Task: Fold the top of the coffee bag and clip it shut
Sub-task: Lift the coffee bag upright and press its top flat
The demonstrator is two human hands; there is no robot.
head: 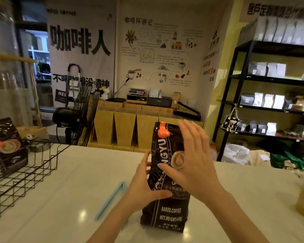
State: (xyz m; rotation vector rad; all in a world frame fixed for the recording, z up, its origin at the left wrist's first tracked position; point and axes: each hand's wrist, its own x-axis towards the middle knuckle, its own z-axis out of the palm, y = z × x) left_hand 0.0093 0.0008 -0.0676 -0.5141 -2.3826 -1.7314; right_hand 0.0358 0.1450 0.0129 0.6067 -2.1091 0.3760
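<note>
coffee bag upright, near-centre of desk | top unfolded | left hand grip held bag's side | right hand splayed wide at front | clip lay left, unused | fold + clip left to do

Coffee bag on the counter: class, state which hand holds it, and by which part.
The left hand steadies the upright coffee bag at its left side edge, midway up. The right hand is open in front of it, holding nothing.
</note>
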